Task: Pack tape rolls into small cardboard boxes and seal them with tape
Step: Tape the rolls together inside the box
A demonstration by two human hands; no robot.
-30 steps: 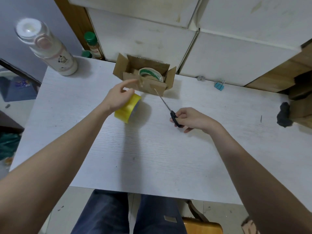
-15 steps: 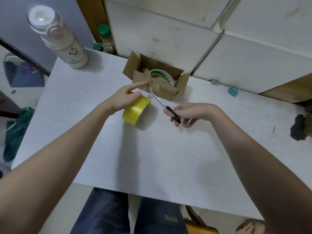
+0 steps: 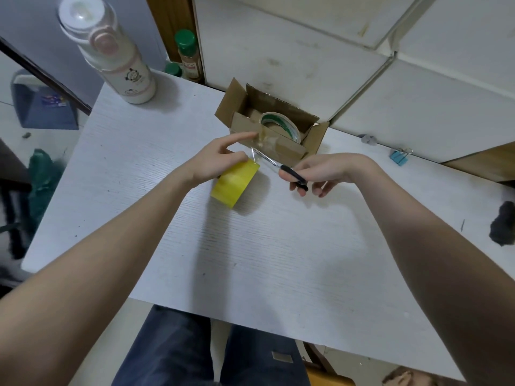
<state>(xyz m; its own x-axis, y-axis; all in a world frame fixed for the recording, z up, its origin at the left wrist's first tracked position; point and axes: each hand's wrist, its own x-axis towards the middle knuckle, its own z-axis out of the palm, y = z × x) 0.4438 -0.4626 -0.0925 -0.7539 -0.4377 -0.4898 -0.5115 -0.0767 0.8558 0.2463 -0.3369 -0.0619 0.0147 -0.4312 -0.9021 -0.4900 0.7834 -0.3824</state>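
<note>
Cardboard box (image 3: 281,147) sits open at the table's (image 3: 250,260) far edge, long side running left-right, round tape roll (image 3: 280,126) inside. Left hand (image 3: 214,162) grips yellow tape (image 3: 234,183), forefinger on the flap; right hand (image 3: 320,172) pinches scissors (image 3: 289,172), blades seemingly at the clear strip.

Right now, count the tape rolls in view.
2. A yellow roll on the table under the left hand, and a green-edged roll inside the open cardboard box. Others may be hidden.
</note>
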